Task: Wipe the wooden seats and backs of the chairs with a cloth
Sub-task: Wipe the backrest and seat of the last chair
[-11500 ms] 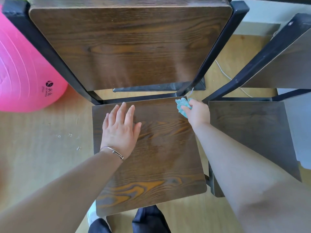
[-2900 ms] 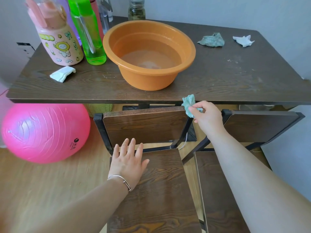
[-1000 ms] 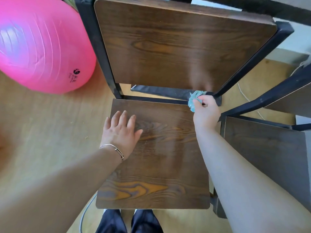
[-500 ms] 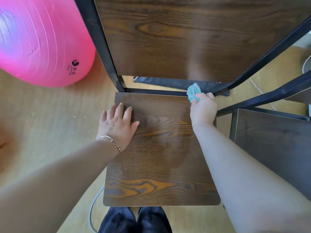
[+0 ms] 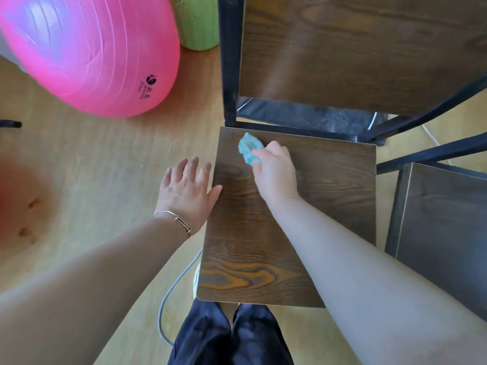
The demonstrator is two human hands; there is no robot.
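Head view, right hand (image 5: 276,175) pinching cloth (image 5: 249,150) on seat (image 5: 332,185), long axis toward backrest (image 5: 355,48)

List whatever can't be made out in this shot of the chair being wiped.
Head view only.
- Chair backrest: top cut off by the upper edge.
- Cloth: partly hidden under the right hand.
- Seat: front right corner covered by the right forearm.
- Second chair: cut off by the right edge.
- Print on the pink ball: too small to read.
- Left hand: contact with the seat edge unclear.
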